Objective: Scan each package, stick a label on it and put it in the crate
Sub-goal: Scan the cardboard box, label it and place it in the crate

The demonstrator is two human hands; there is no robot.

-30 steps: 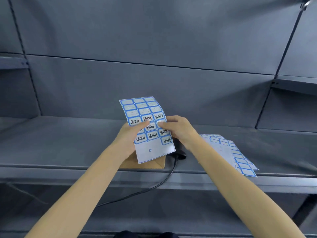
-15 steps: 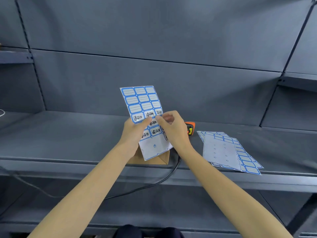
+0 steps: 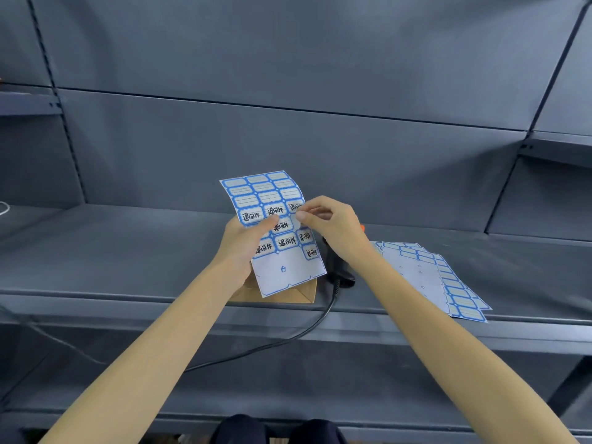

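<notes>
Label [image 3: 296, 216] lifting off sheet
My right grip [image 3: 333, 225] has now pinched 1 corner free; left grip [image 3: 246, 248] holds the label sheet [image 3: 272, 225] above the package [image 3: 285, 291] on the shelf [image 3: 128, 261].

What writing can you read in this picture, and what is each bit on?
"退回件": handwritten on several blue-bordered labels of the label sheet that the left hand holds and the right hand picks at.
Small blue mark low on that sheet: too small to read.
Stack of label sheets on the shelf: blank.
</notes>
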